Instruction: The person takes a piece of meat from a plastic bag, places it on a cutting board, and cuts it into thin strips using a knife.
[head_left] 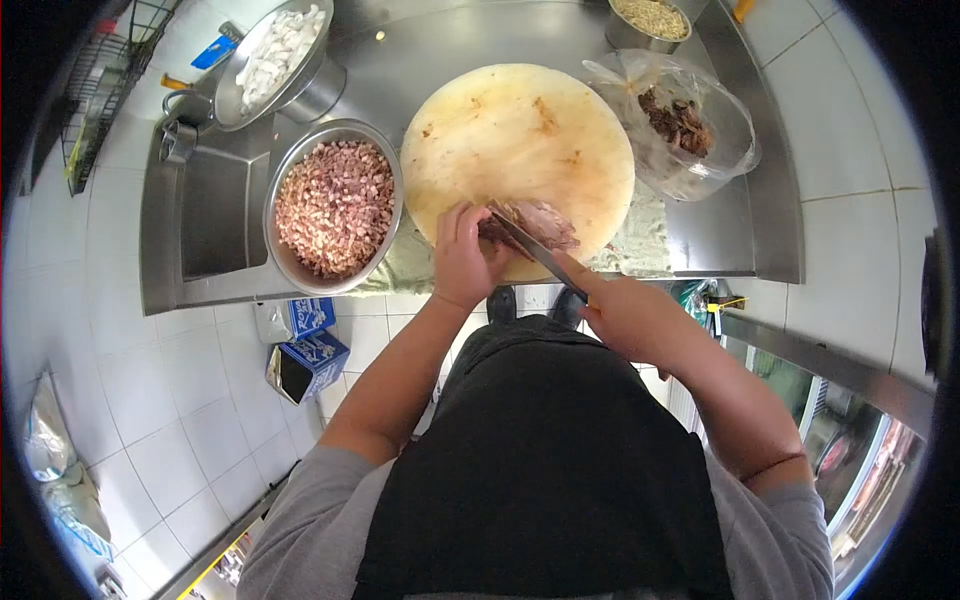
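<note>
On the round chopping board (510, 120) lies a piece of brownish-pink meat (548, 222), close to the board's near edge. My left hand (466, 258) is closed on the meat's left end, fingers bent over it. In my right hand (630, 312) is a knife (535, 252), its blade slanting up and left across the meat, with the tip near my left fingers. The knife's handle is mostly hidden inside my right fist. Left of the board stands a metal bowl (272, 240) heaped with diced pinkish meat (337, 208).
A bowl of white pieces (282, 58) rests on a metal pot at the back left, beside a sink basin (222, 225). An open plastic bag (735, 120) with dark meat chunks sits right of the board. Behind it is a metal container (650, 22). A cloth (640, 240) lies under the board.
</note>
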